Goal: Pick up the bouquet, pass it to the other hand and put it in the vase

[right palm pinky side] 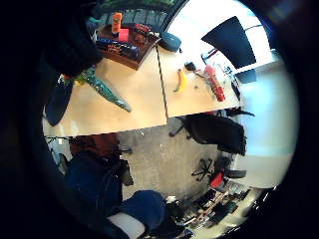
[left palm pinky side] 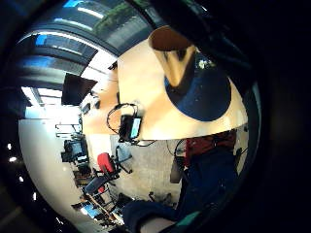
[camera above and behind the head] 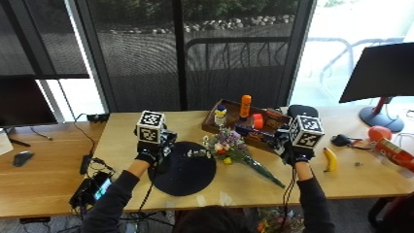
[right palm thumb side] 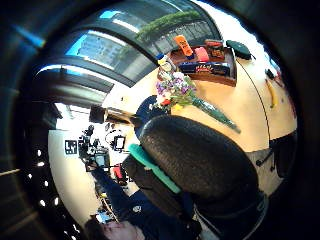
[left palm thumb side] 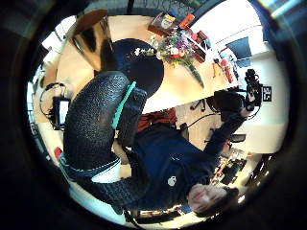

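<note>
The bouquet (camera above and behind the head: 230, 150) lies on the wooden table (camera above and behind the head: 58, 179), pink and white blooms beside the dark round mat (camera above and behind the head: 184, 174), green stems pointing to the front right. It also shows in the palm views: bouquet (left palm thumb side: 177, 50), bouquet (right palm thumb side: 180, 92). A shiny tapered vase (left palm pinky side: 175, 58) stands upright at the mat's edge, close to my left hand (camera above and behind the head: 148, 155); the vase (left palm thumb side: 91, 38) is hidden in the outside view. The left hand hovers left of the bouquet, fingers loosely curled, holding nothing. My right hand (camera above and behind the head: 294, 154) hovers right of the stems, also holding nothing.
A wooden tray (camera above and behind the head: 223, 127) with bottles and boxes stands behind the bouquet. A banana (camera above and behind the head: 330, 159), a black mouse (camera above and behind the head: 339, 141) and a red can (camera above and behind the head: 391, 148) lie at the right under a monitor (camera above and behind the head: 382, 73). A phone with cables (camera above and behind the head: 91, 189) lies at the front left.
</note>
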{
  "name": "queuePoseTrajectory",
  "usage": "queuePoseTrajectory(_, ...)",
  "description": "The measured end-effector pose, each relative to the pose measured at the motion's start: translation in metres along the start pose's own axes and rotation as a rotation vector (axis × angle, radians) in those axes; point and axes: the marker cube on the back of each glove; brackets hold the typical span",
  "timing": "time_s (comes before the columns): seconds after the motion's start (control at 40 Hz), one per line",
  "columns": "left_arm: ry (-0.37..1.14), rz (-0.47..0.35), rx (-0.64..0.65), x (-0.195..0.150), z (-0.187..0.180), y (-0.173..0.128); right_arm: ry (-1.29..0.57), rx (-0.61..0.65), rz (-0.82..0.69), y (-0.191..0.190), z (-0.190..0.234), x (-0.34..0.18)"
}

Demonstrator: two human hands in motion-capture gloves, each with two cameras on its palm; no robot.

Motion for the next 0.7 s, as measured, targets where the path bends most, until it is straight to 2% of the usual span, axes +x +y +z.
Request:
queuePoseTrajectory(0.23,0.082,0.013,-0.004,0.000,0.010,-0.004,0.001,-0.054,-0.018,-0.003,0.007,-0.011)
queuePoseTrajectory(0.4,0.158,0.023,-0.088,-0.005,0.041,0.006,0.070,-0.116,-0.035,-0.011,0.031,-0.018)
queuePoseTrajectory(0.48,0.163,0.019,-0.076,-0.007,0.044,0.011,0.088,-0.128,-0.030,-0.014,0.040,-0.013)
queuePoseTrajectory(0.7,0.166,0.031,-0.038,-0.008,0.047,0.028,0.078,-0.127,-0.083,-0.003,0.030,-0.017)
